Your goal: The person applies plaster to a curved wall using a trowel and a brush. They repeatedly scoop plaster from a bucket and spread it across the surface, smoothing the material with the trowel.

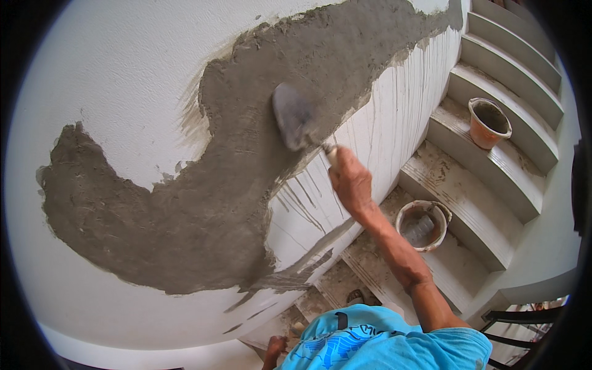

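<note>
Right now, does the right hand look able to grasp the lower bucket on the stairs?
Probably not directly: the right hand is closed around the trowel. Otherwise the way looks mostly free; the lower bucket appears beside the right forearm in this view, and its top is open.

rises in a flight of pale grey steps (459,191), grooved along the front edges of the treads and smudged with brown grit on top. meets a white, finely grainy wall (123,92) at the left ends of the steps, and a smooth, pale side wall (549,240) at the right ends. shows black metal bars (524,316) beyond the lower right corner of the flight. looks softly lit, fairly evenly from wall to treads.
</note>
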`<state>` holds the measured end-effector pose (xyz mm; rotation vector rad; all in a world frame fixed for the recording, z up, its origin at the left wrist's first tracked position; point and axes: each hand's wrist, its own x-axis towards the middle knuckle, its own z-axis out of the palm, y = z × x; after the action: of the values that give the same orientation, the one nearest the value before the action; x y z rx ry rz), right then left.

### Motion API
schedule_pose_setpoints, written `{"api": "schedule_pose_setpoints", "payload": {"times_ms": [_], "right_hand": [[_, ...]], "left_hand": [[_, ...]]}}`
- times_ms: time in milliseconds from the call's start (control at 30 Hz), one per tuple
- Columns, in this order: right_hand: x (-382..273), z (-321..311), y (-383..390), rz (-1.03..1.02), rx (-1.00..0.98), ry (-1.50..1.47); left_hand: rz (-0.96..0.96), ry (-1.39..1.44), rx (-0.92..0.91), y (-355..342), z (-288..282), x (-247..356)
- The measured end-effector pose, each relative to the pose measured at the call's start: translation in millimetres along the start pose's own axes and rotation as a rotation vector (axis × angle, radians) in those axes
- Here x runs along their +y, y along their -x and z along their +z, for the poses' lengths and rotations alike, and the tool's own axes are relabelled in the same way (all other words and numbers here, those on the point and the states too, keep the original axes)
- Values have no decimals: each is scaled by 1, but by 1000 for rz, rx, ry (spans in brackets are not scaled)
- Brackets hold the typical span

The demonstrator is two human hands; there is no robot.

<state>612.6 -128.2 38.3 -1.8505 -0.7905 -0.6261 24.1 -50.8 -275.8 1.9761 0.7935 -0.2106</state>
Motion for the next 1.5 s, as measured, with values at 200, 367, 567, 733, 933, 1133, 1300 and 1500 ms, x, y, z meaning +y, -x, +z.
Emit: {"api": "schedule_pose_setpoints", "payload": {"times_ms": [200, 367, 567, 733, 933, 1133, 1300, 1500], "right_hand": [[-25, 0, 31, -140, -149, -222], [-20, -9, -14, 7, 4, -139], [-32, 1, -32, -71, 130, -9], [-48, -3, -1, -193, -38, -52], [-34, -22, -46, -80, 107, 21], [-45, -6, -38, -105, 56, 75], [-53, -17, -25, -139, -2, -50], [-56, -27, -73, -97, 110, -13]], "left_hand": [[-104, -99, -31, -1, 10, -18], [26, 1, 60, 3, 15, -20], [-399, 261, 89, -1, 29, -42], [-611, 363, 166, -5, 33, -36], [-492, 307, 179, -11, 16, 22], [-56, -62, 23, -10, 33, -53], [-113, -1, 38, -13, 39, -67], [-89, 71, 85, -8, 43, -69]]}}
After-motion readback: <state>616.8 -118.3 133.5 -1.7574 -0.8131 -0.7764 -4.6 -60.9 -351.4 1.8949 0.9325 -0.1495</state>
